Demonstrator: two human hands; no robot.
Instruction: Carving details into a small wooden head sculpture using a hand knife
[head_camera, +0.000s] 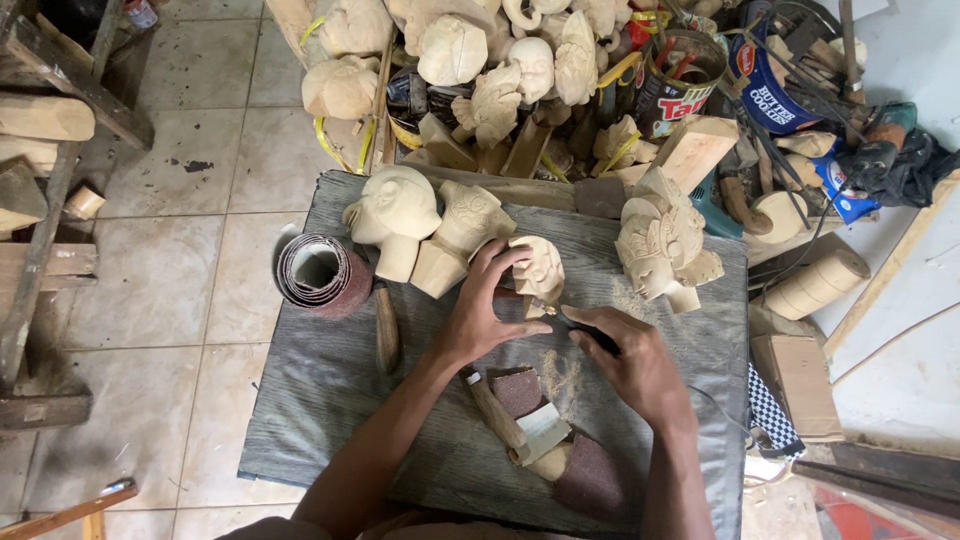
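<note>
- Sandpaper scraps (585, 478) and a wooden-handled tool (495, 410) lie nearest, on the grey board (330, 400).
- Right hand (630, 365) has its fingers closed around a dark-handled carving tool (585, 330), tip at the small carved head (538, 272).
- Left hand (480, 310) grips that small carved head, fingers curled over it, near the board's middle.
- Beyond stand a bald wooden head (395, 215), a crowned carved figure (660, 245) and a sandpaper roll (318, 272).

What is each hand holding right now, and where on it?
The left hand grips the small pale carved wooden head by its lower side. The right hand holds a dark-handled carving tool by its handle.
</note>
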